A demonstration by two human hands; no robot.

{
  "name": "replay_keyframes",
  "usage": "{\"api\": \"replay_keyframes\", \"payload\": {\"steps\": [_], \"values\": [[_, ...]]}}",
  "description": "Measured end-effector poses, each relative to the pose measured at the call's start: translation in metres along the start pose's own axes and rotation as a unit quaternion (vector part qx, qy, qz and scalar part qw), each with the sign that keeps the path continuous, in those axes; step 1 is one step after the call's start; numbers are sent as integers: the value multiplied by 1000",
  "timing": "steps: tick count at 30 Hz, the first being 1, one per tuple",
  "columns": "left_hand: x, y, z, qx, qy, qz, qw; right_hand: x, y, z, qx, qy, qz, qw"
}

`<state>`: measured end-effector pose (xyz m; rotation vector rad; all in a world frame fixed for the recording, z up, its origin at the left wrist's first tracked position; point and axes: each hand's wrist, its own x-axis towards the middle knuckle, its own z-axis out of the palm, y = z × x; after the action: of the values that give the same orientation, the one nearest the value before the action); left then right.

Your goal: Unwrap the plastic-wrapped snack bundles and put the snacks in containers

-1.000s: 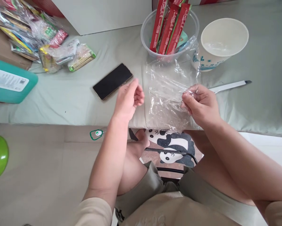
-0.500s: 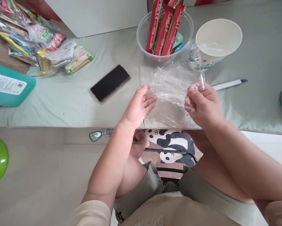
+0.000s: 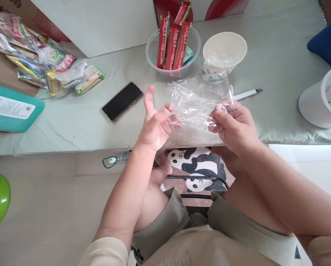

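Observation:
Crumpled clear plastic film [image 3: 191, 111], which looks like a thin bag, spreads between my two hands above the table's front edge. My right hand [image 3: 234, 123] pinches its right side between thumb and fingers. On the other side, my left hand [image 3: 158, 123] is open, the index finger raised and the other fingers half curled at the film's left edge; whether they touch it I cannot tell. Behind the film stands a white paper cup [image 3: 224, 51] with a blue print, partly covered by the film. A white-handled cutter [image 3: 248, 94] lies just beyond my right hand.
A clear bowl [image 3: 151, 61] holds several red sachets [image 3: 172, 46]. A phone [image 3: 122, 101] lies left of my hands. Wrapped packets [image 3: 60, 70] and a teal container [image 3: 13, 107] are at far left, a white tub [image 3: 314, 103] at far right. White boxes [image 3: 104, 26] stand behind.
My left hand's fingers have spread, and its index finger has lifted. My right hand keeps its pinch on the film. The view has shifted, bringing more of the right-hand tub into sight.

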<state>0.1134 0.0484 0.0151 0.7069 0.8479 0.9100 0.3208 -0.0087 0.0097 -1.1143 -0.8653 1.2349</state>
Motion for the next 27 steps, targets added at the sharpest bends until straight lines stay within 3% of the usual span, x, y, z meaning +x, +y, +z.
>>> {"api": "replay_keyframes", "payload": {"steps": [4,6,12,14,18,24,27], "values": [[0,-2,2,-37,-44,-194,979,-3,-3,-3,-5,-46,-24,999],[3,-6,2,-25,-63,-218,974,-4,-3,-4,-13,-66,-28,997],[14,-14,-2,-23,7,-17,1000,0,5,-7,-20,-57,-22,998],[16,-12,-4,-16,-5,-4,1000,4,7,-6,-19,-34,-17,999],[15,-12,-7,66,-83,-11,994,10,9,-4,-32,-13,-3,999],[10,-17,-16,183,-27,146,972,6,15,-5,-104,29,-32,994],[6,-18,-24,233,-41,202,950,2,17,-8,-168,40,-64,983]]}}
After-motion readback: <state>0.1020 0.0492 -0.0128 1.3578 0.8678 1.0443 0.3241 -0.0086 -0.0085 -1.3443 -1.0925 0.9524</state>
